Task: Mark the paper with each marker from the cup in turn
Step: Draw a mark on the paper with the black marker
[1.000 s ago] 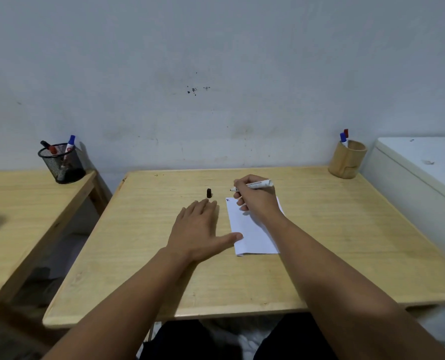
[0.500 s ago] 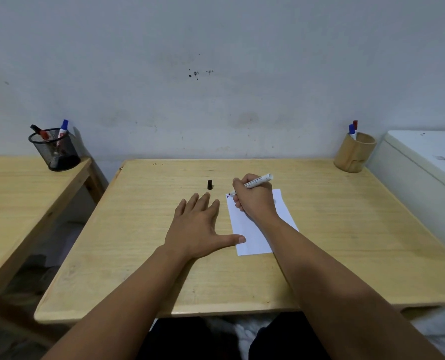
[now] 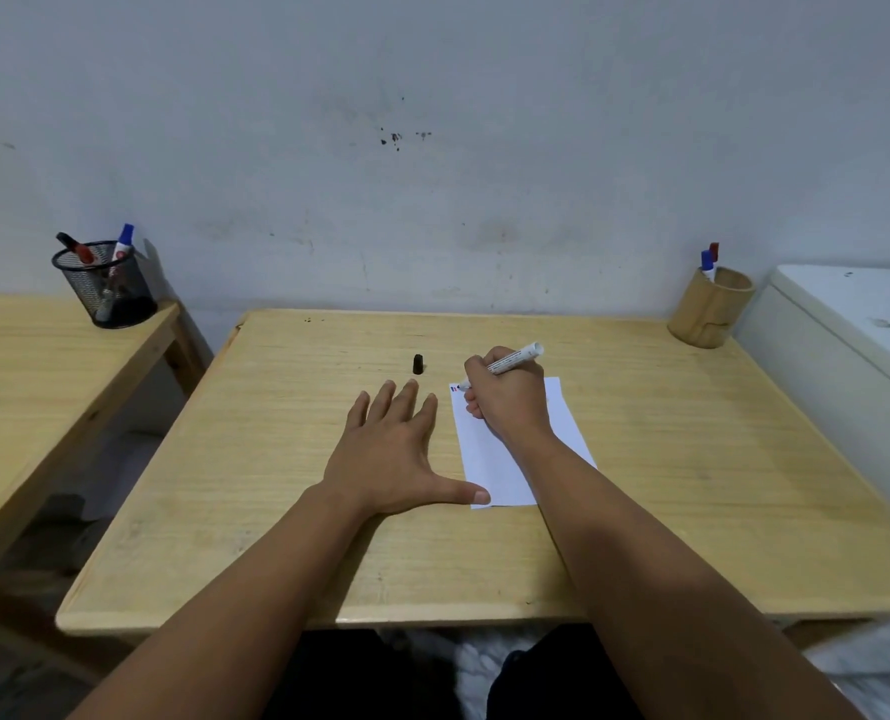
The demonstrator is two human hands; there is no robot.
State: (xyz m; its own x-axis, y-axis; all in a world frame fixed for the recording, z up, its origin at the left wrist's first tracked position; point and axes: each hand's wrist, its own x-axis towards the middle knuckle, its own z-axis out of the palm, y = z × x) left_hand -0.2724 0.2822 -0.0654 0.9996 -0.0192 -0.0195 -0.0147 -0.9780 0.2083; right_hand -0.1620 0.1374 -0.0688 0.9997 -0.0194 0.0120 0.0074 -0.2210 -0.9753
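Note:
A white sheet of paper [image 3: 489, 459] lies mid-table, with small blue and red marks at its top left corner. My right hand [image 3: 508, 400] grips a white marker [image 3: 515, 359], uncapped, with its tip down on the paper by those marks. A black cap [image 3: 418, 364] stands on the table just beyond my left hand [image 3: 391, 454], which lies flat with fingers spread, its thumb on the paper's lower left corner. A wooden cup [image 3: 710, 314] at the far right corner holds a blue and a red marker [image 3: 709, 262].
On a second wooden table at left stands a black mesh cup [image 3: 105, 285] with several markers. A white appliance [image 3: 848, 330] borders the table [image 3: 692, 459] on the right. A grey wall runs behind.
My right hand has tilted the marker and lowered its tip onto the paper's top left corner. The left hand has stayed flat. The camera view shifted slightly.

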